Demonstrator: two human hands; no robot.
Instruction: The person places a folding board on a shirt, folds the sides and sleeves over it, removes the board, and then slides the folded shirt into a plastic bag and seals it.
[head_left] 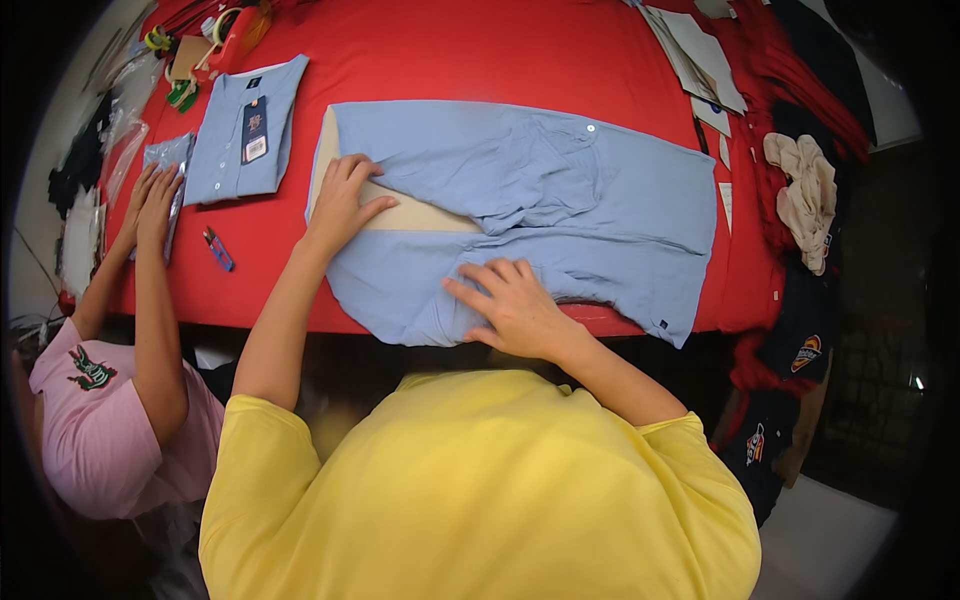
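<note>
A light blue shirt (640, 200) lies spread on the red-covered table, wrinkled in the middle, with one side turned over a beige board (425, 212). Part of that board shows at the shirt's left end and in the gap between the folds. My left hand (343, 205) rests there, thumb and fingers apart, touching board and cloth. On the near part of the shirt my right hand (515, 310) lies with fingers spread, pressing on the fabric. Neither hand grips anything that I can see.
At left lie a folded blue shirt with a dark tag (255, 130) and blue thread snips (218, 250). A co-worker's hands (150, 205) touch a bagged garment. Tape rolls (185, 93) sit far left; papers (690, 60) and a beige cloth (803, 190) lie right.
</note>
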